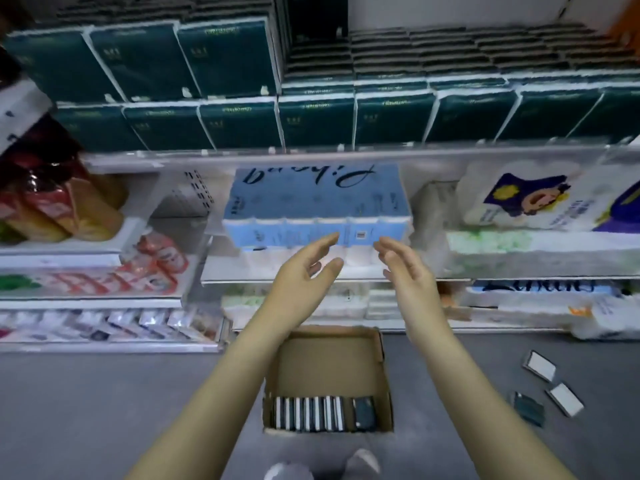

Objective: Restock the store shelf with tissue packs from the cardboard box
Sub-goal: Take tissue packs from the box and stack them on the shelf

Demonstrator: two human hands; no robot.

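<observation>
Tissue packs (325, 412): one row standing on edge inside cardboard box (329, 355), on the floor (104, 410).
Loose packs (540, 365): three, on floor right of box.
Left hand (304, 271): grip wide, empty.
Right hand (405, 268): grip wide, empty.
Blue pack (311, 202): one, in shelf (216, 270) beyond both hands.

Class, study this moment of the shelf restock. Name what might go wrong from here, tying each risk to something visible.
1. Neither the left hand nor the right hand grips the blue pack, which rests on white rolls; it might slide off.
2. Loose packs lie on the floor right of the cardboard box; they may get trodden on or forgotten.
</observation>
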